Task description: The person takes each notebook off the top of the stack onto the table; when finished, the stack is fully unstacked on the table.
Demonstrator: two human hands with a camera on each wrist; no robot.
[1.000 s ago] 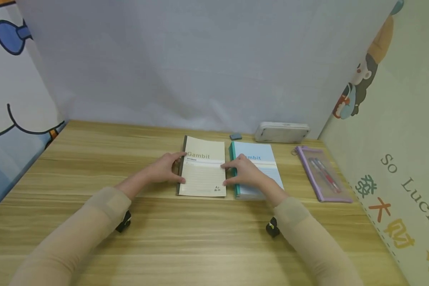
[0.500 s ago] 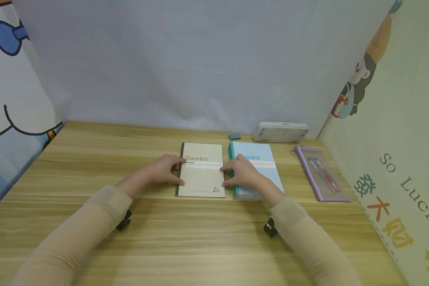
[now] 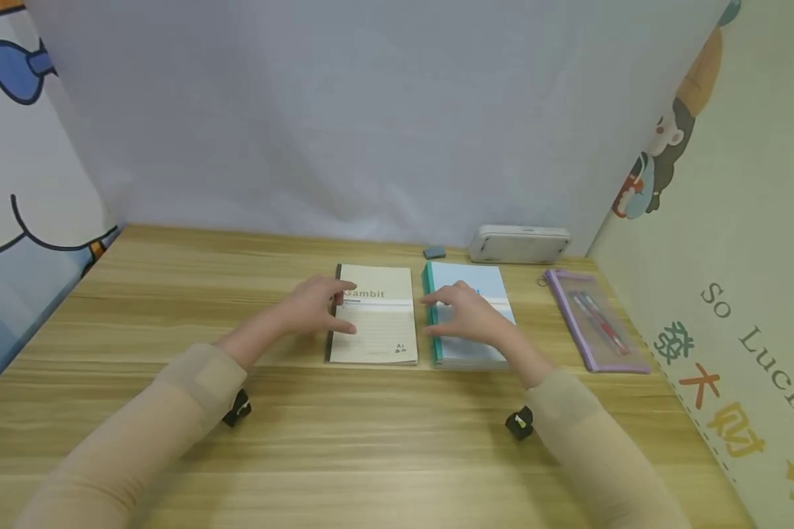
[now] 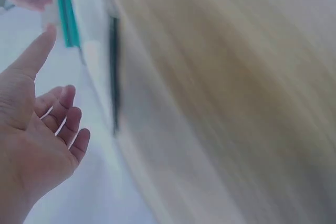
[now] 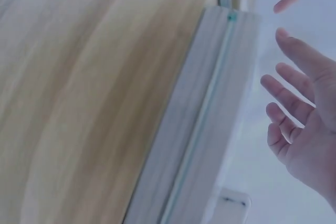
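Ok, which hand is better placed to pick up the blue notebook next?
Probably the right hand: it hovers open directly over the blue notebook, while the left hand sits at the beige notebook's spine.

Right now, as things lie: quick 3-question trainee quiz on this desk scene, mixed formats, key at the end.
1. True or false: the left hand grips the beige notebook.
2. What lies right of the blue notebook? A) purple pencil pouch B) stapler C) mug
3. Fill in: the white case sits at the table's ____ edge.

Key: 1 false, both hands are open, the right hand over the blue notebook; 2 A; 3 far.
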